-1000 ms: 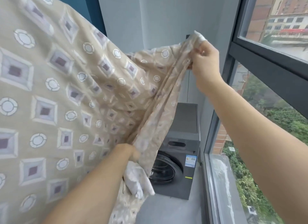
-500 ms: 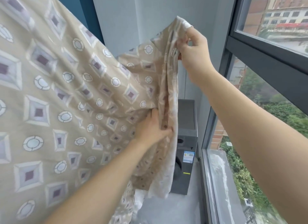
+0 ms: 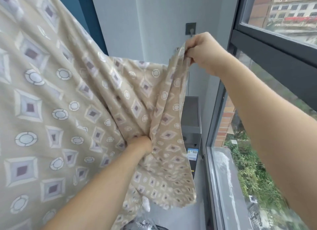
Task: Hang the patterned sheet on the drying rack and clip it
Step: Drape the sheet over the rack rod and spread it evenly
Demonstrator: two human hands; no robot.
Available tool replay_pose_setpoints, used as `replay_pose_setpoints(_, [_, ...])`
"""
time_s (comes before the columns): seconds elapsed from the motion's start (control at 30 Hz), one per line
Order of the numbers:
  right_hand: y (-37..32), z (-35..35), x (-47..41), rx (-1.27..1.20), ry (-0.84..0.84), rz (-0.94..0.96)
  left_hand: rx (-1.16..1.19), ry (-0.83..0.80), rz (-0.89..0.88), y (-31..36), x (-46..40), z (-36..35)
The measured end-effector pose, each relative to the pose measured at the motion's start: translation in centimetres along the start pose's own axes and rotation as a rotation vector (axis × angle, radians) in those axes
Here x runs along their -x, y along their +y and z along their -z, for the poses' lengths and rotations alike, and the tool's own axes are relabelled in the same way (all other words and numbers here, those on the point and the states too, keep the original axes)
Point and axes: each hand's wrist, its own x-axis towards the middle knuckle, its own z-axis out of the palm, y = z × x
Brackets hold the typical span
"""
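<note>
Lower now than half a second ago, the right hand (image 3: 203,52) has dropped with the sheet's top edge, uncovering one dark wall socket (image 3: 190,28).

Head view: one beige cotton sheet printed with grey-purple squares and white rings (image 3: 56,109) fills the left side, held up in the air between two bare hands. Right-hand fingers are curled tight, pinching a bunched corner of the sheet high beside the dark window frame (image 3: 274,48). The left hand (image 3: 141,144) is pushed into a fold lower down, gripping gathered cloth; its fingertips are hidden in the fabric, so their exact spread cannot be told. Behind the hanging edge stands one dark grey front-loading washing machine (image 3: 192,120), partly covered. Two panes of window glass show greenery and brick buildings outside.
</note>
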Motion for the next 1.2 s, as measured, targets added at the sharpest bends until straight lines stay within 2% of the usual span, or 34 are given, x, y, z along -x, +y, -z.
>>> replay_pose_setpoints(0.07, [0.7, -1.3, 0.7, 0.207, -0.049, 0.027, -0.165, -0.078, -0.040, -0.1, 0.0, -0.2])
replay_pose_setpoints(0.13, [1.2, -2.1, 1.4, 0.278, -0.099, 0.063, -0.320, -0.072, -0.036, -0.1, 0.7, 1.2])
replay_pose_setpoints(0.2, [2.1, -2.5, 1.6, 0.262, -0.063, 0.081, -0.424, 0.026, 0.039, -0.4, 2.2, 3.6])
replay_pose_setpoints(0.23, [2.7, -2.6, 1.6, 0.221, 0.009, 0.090, -0.479, 0.096, 0.082, -0.6, 3.0, 4.9])
replay_pose_setpoints(0.3, [4.0, -3.0, 1.3, 0.045, 0.196, 0.050, -0.592, 0.274, 0.129, -1.2, 4.3, 7.2])
replay_pose_setpoints(0.37, [5.2, -3.6, 1.0, -0.116, 0.278, -0.056, -0.642, 0.428, 0.135, -1.9, 5.6, 9.0])
replay_pose_setpoints(0.43, [5.7, -4.2, 0.8, -0.155, 0.218, -0.187, -0.635, 0.555, 0.120, -2.6, 6.7, 10.5])
replay_pose_setpoints(0.47, [5.8, -4.6, 0.8, -0.095, 0.146, -0.286, -0.616, 0.614, 0.105, -2.7, 7.4, 11.3])
replay_pose_setpoints(0.53, [5.5, -5.3, 0.9, 0.191, -0.052, -0.465, -0.593, 0.735, 0.069, -3.1, 8.7, 12.7])
replay_pose_setpoints(0.6, [4.7, -6.2, 0.8, 0.425, -0.185, -0.490, -0.625, 0.865, 0.044, -3.7, 10.0, 14.1])
replay_pose_setpoints(0.67, [3.2, -7.5, 0.5, 0.524, -0.190, -0.422, -0.692, 0.997, 0.068, -4.7, 11.7, 15.8])
replay_pose_setpoints(0.73, [1.4, -9.2, -0.5, 0.518, -0.194, -0.294, -0.741, 1.110, 0.134, -6.1, 13.6, 17.8])
replay_pose_setpoints(0.9, [-5.6, -14.7, -2.7, -0.009, -0.331, -0.027, -0.746, 1.309, 0.354, -10.6, 17.8, 21.7])
replay_pose_setpoints(1.0, [-10.2, -17.4, -2.9, -0.129, -0.355, 0.133, -0.760, 1.335, 0.460, -12.7, 19.6, 22.2])
replay_pose_setpoints(1.13, [-13.5, -19.4, -3.4, -0.076, -0.293, 0.271, -0.705, 1.340, 0.506, -13.6, 21.0, 22.4])
replay_pose_setpoints(1.2, [-14.1, -19.7, -3.9, -0.048, -0.234, 0.304, -0.641, 1.286, 0.553, -13.5, 21.7, 22.8])
